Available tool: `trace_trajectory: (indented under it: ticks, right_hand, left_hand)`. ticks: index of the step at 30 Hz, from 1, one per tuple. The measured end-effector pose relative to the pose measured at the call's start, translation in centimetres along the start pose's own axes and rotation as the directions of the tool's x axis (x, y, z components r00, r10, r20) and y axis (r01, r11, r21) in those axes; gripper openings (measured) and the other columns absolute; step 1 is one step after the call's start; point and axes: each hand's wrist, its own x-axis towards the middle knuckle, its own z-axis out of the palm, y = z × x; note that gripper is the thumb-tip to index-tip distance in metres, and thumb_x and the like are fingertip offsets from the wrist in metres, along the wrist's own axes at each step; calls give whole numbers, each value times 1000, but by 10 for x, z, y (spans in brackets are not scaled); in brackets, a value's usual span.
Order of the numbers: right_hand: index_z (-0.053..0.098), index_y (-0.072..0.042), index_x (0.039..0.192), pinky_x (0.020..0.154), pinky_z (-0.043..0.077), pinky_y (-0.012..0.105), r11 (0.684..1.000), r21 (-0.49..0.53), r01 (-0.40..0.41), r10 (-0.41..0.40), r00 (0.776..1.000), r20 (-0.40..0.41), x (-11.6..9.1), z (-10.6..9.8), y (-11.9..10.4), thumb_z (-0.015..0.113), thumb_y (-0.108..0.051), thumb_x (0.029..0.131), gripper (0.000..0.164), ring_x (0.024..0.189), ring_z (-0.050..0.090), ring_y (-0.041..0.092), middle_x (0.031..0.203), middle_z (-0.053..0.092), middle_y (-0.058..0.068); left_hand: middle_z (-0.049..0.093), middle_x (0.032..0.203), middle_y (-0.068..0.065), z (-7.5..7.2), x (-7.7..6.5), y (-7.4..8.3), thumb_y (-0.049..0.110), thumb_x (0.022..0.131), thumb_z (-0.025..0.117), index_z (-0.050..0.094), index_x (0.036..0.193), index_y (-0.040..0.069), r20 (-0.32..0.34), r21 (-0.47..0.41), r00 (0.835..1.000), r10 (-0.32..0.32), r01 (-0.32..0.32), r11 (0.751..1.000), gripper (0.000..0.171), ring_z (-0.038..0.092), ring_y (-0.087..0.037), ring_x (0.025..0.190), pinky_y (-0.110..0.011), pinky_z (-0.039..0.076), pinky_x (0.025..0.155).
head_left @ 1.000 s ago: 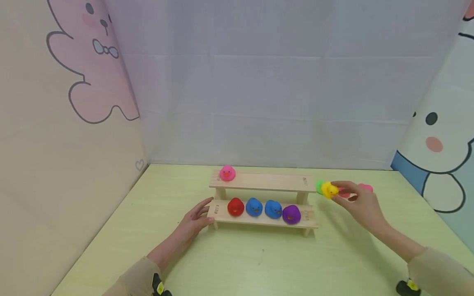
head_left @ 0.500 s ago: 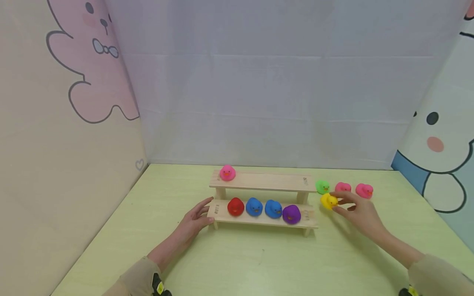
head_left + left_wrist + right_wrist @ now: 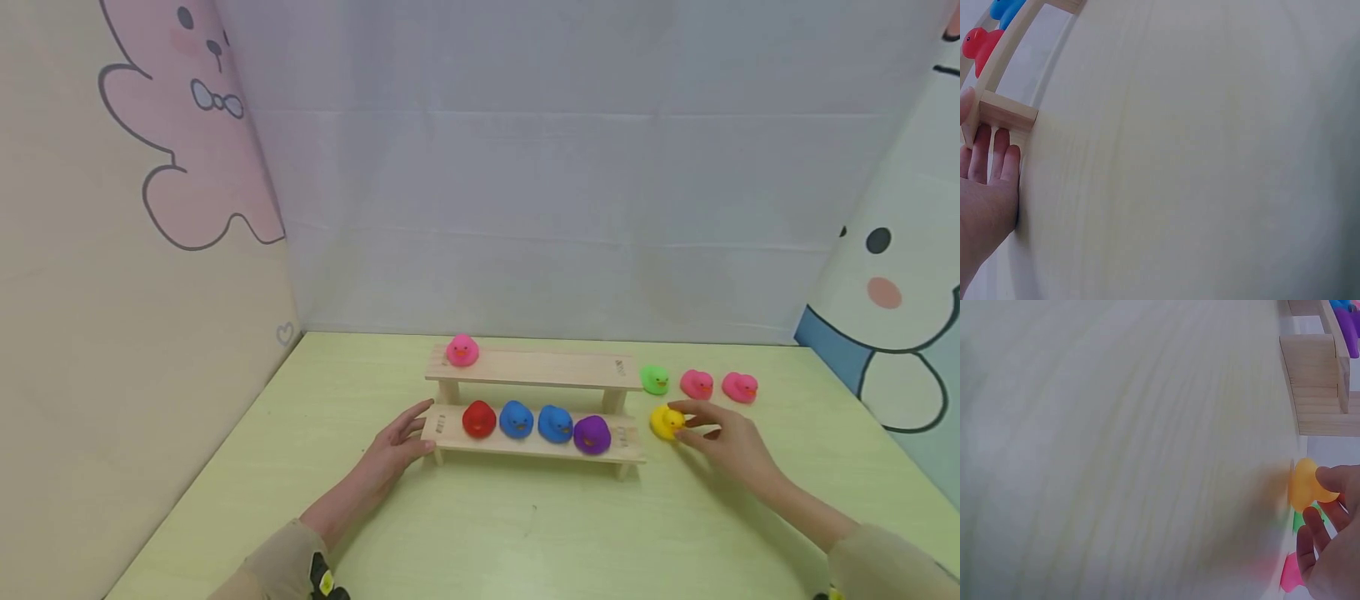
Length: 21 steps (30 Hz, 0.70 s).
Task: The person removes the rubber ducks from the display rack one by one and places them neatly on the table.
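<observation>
Pinching yellow duck (image 3: pixel 662 424), apparently for control, right hand (image 3: pixel 726 435) works right of rack (image 3: pixel 543 368); left hand (image 3: pixel 392 450), spread, touches its left end, probably steadying.

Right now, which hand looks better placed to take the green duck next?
Likely the right hand. It pinches the yellow duck, near the green duck, though it must let go first. The left hand is at the left end of the lower shelf; the green duck sits beyond its right end.
</observation>
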Motion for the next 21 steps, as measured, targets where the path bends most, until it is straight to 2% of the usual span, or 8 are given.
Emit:
trace_trajectory:
  ticks: [13, 21]
  right_hand:
    - [66, -8, 124, 70, 52, 15, 1000, 6, -4, 4, 999, 50, 1, 1, 1, 75, -12, 86, 40, 97, 67, 30, 122, 68, 18]
    - [66, -8, 124, 70, 52, 15, 1000, 4, -1, 0, 998, 63, 3, 0, 2, 75, -12, 86, 39, 99, 67, 32, 122, 68, 18]
  left_hand:
    - [51, 145, -14, 0, 1, 0, 14, 91, 66, 38, 152, 24, 9, 0, 1000, 4, -4, 1000, 67, 55, -22, 126, -41, 38, 110]
    - [52, 144, -13, -1, 1, 0, 14, 91, 66, 38, 152, 24, 10, 4, 1000, 8, -8, 1000, 67, 55, -21, 126, -38, 38, 108]
